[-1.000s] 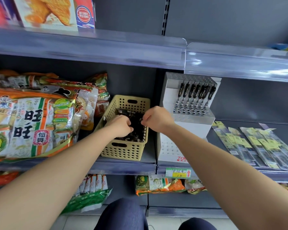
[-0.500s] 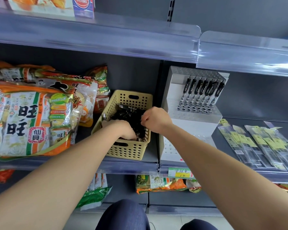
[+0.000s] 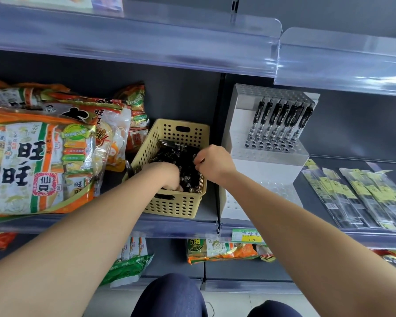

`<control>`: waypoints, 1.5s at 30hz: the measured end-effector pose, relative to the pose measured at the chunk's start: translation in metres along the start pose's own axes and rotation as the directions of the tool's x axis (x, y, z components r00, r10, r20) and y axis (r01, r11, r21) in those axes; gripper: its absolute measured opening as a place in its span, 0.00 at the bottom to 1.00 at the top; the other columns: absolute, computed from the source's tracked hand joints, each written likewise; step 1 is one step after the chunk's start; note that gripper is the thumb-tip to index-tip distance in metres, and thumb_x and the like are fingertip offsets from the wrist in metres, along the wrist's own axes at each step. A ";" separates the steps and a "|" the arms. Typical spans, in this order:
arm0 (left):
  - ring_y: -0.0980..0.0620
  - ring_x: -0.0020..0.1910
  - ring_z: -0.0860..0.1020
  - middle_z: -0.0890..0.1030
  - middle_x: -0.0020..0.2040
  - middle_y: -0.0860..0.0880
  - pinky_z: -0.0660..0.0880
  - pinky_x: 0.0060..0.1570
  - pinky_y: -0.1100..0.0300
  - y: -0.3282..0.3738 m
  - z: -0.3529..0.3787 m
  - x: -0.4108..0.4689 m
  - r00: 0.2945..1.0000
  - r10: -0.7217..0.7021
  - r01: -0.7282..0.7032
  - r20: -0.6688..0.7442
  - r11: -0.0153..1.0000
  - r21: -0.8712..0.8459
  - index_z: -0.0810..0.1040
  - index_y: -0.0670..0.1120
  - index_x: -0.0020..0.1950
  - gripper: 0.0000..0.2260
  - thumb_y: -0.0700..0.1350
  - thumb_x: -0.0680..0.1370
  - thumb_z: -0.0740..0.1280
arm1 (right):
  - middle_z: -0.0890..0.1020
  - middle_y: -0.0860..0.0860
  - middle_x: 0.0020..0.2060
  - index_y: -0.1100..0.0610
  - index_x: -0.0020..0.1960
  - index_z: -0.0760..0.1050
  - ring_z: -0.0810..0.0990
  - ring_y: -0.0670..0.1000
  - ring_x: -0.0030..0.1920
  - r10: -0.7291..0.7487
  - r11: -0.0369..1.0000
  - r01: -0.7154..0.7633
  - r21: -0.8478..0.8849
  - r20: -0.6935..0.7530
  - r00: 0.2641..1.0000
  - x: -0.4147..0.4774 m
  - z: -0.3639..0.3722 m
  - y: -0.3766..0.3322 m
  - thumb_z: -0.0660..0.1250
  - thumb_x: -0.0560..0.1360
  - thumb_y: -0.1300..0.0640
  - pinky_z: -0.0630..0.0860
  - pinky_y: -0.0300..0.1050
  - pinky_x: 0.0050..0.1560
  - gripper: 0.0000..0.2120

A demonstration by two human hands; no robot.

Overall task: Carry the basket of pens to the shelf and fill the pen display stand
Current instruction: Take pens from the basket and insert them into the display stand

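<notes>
Basket (image 3: 176, 204) sits on the shelf (image 3: 181, 225), just beside the pen display stand (image 3: 268, 161), so I think the carrying is done. One row of pens (image 3: 281, 120) stands up near the top of the stand. The lower steps look bare, so most of the filling is left. My left hand (image 3: 167, 177) is down in the loose pens (image 3: 181, 156); its fingers are hidden, so I cannot tell its grip. My right hand (image 3: 215, 163) has its fingers curled together and seems to pinch one of the loose pens.

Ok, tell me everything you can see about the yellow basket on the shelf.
The basket is pale yellow, plastic by its look, with rows of round holes and a slot handle at each end. It stands upright on the shelf, between the snack bags and the pen stand, holding dark pens. The left hand reaches inside; the right hand pinches one above its right rim.
</notes>
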State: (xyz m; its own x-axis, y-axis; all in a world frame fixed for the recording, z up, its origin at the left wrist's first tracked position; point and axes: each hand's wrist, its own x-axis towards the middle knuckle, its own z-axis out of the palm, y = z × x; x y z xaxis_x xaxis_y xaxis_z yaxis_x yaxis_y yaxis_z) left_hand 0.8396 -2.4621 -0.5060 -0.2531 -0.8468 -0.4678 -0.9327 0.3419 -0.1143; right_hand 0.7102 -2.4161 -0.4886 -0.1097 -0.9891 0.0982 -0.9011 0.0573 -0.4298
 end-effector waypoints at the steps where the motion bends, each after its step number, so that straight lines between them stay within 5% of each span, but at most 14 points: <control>1: 0.43 0.54 0.77 0.78 0.56 0.43 0.76 0.52 0.51 -0.001 0.000 0.001 1.000 0.023 -0.023 -0.020 1.000 -0.015 0.75 0.42 0.62 0.18 0.52 0.78 0.64 | 0.83 0.52 0.52 0.56 0.52 0.83 0.79 0.53 0.54 -0.004 1.000 0.004 -0.001 -0.003 1.000 -0.001 0.000 0.000 0.66 0.75 0.63 0.76 0.44 0.54 0.10; 4: 0.47 0.41 0.76 0.75 0.41 0.46 0.72 0.38 0.56 -0.007 0.003 -0.001 0.987 0.014 -0.023 -0.158 0.998 -0.050 0.77 0.42 0.53 0.09 0.39 0.78 0.59 | 0.83 0.52 0.53 0.55 0.53 0.83 0.79 0.53 0.55 -0.005 1.000 0.005 -0.002 -0.014 1.000 -0.002 0.001 -0.001 0.66 0.75 0.64 0.76 0.44 0.55 0.11; 10: 0.49 0.37 0.75 0.76 0.40 0.47 0.68 0.31 0.57 -0.022 0.001 0.001 0.941 -0.023 -0.001 -0.338 0.997 -0.072 0.77 0.44 0.50 0.06 0.40 0.79 0.60 | 0.83 0.52 0.52 0.56 0.52 0.83 0.79 0.54 0.54 -0.001 1.000 0.001 -0.001 -0.001 1.000 -0.003 -0.002 -0.001 0.65 0.74 0.65 0.77 0.45 0.55 0.11; 22: 0.44 0.45 0.74 0.78 0.51 0.44 0.69 0.40 0.54 -0.035 -0.020 -0.004 0.813 -0.175 -0.051 -0.555 0.929 -0.368 0.74 0.45 0.59 0.14 0.49 0.83 0.53 | 0.82 0.54 0.52 0.58 0.55 0.80 0.79 0.56 0.54 0.052 0.994 -0.049 0.096 -0.035 0.998 -0.004 -0.003 -0.007 0.60 0.78 0.58 0.76 0.46 0.54 0.12; 27: 0.44 0.43 0.73 0.79 0.52 0.43 0.68 0.38 0.54 -0.031 -0.013 -0.001 0.779 -0.211 -0.053 -0.590 0.916 -0.397 0.72 0.46 0.60 0.13 0.50 0.83 0.53 | 0.81 0.54 0.57 0.56 0.54 0.78 0.65 0.57 0.71 0.058 0.997 -0.055 0.060 -0.054 0.997 -0.001 0.005 -0.009 0.53 0.82 0.49 0.67 0.50 0.67 0.18; 31: 0.41 0.57 0.76 0.77 0.62 0.43 0.69 0.45 0.53 -0.031 -0.017 -0.005 0.793 -0.241 -0.063 -0.559 0.881 -0.469 0.69 0.47 0.70 0.17 0.50 0.84 0.52 | 0.76 0.54 0.63 0.57 0.70 0.66 0.70 0.56 0.66 0.073 0.979 -0.056 0.196 -0.078 0.994 0.004 0.010 -0.014 0.57 0.80 0.49 0.70 0.50 0.62 0.21; 36: 0.41 0.63 0.73 0.74 0.66 0.43 0.70 0.51 0.52 -0.028 -0.016 -0.005 0.806 -0.278 -0.068 -0.522 0.833 -0.549 0.66 0.47 0.72 0.19 0.51 0.84 0.52 | 0.75 0.56 0.64 0.60 0.72 0.62 0.72 0.57 0.65 0.096 0.954 -0.058 0.295 -0.115 0.989 0.007 0.013 -0.019 0.58 0.80 0.49 0.70 0.49 0.60 0.24; 40: 0.41 0.62 0.73 0.74 0.65 0.43 0.71 0.53 0.51 -0.026 -0.017 -0.002 0.831 -0.299 -0.120 -0.469 0.727 -0.676 0.67 0.44 0.69 0.19 0.53 0.83 0.53 | 0.72 0.55 0.67 0.59 0.74 0.54 0.73 0.56 0.66 0.229 0.793 -0.126 0.596 -0.100 0.968 0.018 0.015 -0.021 0.62 0.78 0.49 0.68 0.44 0.63 0.31; 45: 0.50 0.33 0.75 0.76 0.40 0.47 0.71 0.34 0.58 -0.022 -0.014 -0.002 0.878 -0.193 -0.339 -0.437 0.393 -0.855 0.73 0.49 0.49 0.07 0.50 0.82 0.58 | 0.79 0.54 0.55 0.59 0.65 0.68 0.84 0.54 0.46 0.309 0.243 -0.285 0.927 0.204 0.929 0.031 0.014 -0.026 0.61 0.80 0.59 0.81 0.49 0.53 0.14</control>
State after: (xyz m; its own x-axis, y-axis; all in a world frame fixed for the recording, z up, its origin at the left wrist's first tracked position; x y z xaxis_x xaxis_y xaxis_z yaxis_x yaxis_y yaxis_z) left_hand 0.8571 -2.4741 -0.4902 -0.1545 -0.9880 -0.0054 -0.5000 0.0734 0.8629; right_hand 0.7359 -2.4499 -0.4867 -0.2947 -0.9288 -0.2249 0.2011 0.1698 -0.9647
